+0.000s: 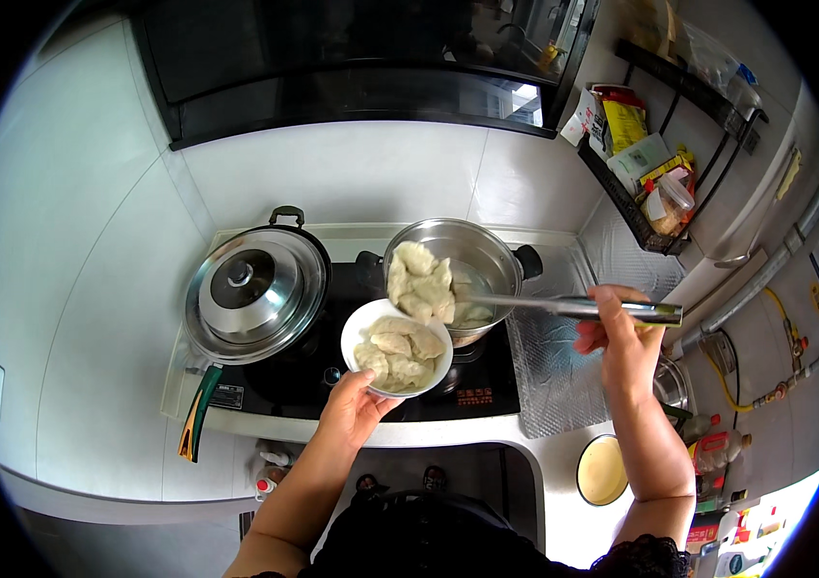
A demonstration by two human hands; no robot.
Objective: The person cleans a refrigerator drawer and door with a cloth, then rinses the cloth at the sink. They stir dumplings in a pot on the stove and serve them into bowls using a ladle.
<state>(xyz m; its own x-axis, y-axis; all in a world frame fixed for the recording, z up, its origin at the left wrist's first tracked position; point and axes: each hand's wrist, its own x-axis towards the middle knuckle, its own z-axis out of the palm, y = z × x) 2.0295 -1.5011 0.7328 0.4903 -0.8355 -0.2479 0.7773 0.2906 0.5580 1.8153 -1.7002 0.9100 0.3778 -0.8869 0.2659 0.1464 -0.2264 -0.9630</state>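
My left hand (352, 409) grips the near left rim of a white bowl (348, 337), which holds several pale dumplings (400, 352). Wrapped around a long metal handle is my right hand (621, 332); the utensil (535, 303) looks like a ladle or skimmer, its head hidden under food. A heap of dumplings (419, 281) rests on that head, just above the bowl's far rim and over the left side of a steel pot (496, 241). Inside the pot there is liquid, with something pale partly hidden below the utensil.
Left of the pot stands a lidded wok (255, 279) with its handle (199, 414) pointing toward me. Both sit on a black cooktop (342, 395). Foil sheeting (559, 376) covers the right counter, near a cream-coloured round bowl (602, 470). A black rack (621, 193) holds packets on the right wall.
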